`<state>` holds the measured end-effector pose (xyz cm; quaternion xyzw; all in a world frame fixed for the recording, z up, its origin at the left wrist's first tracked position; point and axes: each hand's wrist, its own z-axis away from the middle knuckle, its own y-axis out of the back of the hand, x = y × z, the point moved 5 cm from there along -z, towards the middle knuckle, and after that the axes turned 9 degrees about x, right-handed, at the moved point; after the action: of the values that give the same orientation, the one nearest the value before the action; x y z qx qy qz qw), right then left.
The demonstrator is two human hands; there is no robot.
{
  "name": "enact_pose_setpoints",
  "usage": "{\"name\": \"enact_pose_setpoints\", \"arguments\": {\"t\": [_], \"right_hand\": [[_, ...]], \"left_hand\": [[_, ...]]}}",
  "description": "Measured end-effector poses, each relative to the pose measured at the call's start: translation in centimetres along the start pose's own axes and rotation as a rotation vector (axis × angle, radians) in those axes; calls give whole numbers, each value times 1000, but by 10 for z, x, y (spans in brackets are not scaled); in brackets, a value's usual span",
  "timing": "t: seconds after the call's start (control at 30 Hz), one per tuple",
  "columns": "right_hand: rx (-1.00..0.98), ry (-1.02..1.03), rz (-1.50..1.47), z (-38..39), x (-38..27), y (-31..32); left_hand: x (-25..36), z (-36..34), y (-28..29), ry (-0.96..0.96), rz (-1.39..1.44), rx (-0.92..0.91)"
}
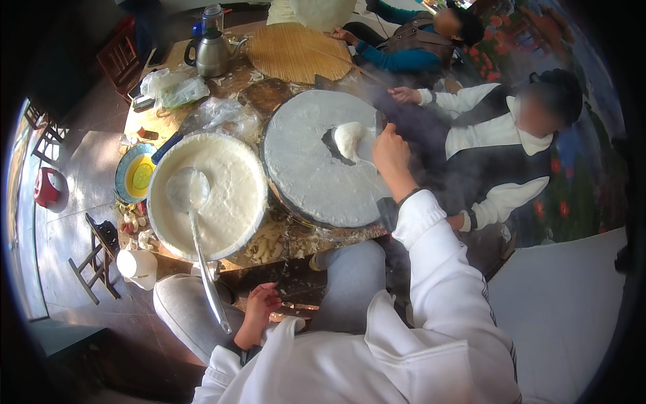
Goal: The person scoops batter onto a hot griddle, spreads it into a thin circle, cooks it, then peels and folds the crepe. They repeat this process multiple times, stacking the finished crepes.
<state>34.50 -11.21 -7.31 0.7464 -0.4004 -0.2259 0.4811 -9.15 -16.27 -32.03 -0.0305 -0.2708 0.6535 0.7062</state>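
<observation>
My right hand (pixel 390 153) grips a flat metal scraper (pixel 367 144) over the round griddle (pixel 316 185). Against the blade sits a white lump of batter (pixel 347 140), beside a dark bare patch in the pale grey layer that coats the griddle. Low over my lap, my left hand (pixel 260 305) is empty, its fingers loosely bent and apart. Left of the griddle stands a large bowl (pixel 258 214) of creamy batter. A metal ladle (pixel 210 279) lies with its head in the batter and its long handle reaching over the rim toward me.
Beside the bowl are a dish of yellow liquid (pixel 124 182) and a white bucket (pixel 137 267). Plastic bags (pixel 182 91), a metal kettle (pixel 212 55) and a round woven mat (pixel 289 54) lie farther back. Two people sit at the right; the nearer person's hand (pixel 406 95) holds a thin stick.
</observation>
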Motion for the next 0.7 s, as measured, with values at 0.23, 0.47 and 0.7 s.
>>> {"name": "enact_pose_setpoints", "arguments": {"t": [0.23,0.47,0.7], "right_hand": [[-26,295,-247,-1,-47,-10],[-78,279,-90,-48,-23,-12],[-88,675,-450,-34,-67,-21]], "left_hand": [[2,1,2,-10,-14,20],[3,1,9,-14,5,47],[0,-4,12,-9,7,75]]}}
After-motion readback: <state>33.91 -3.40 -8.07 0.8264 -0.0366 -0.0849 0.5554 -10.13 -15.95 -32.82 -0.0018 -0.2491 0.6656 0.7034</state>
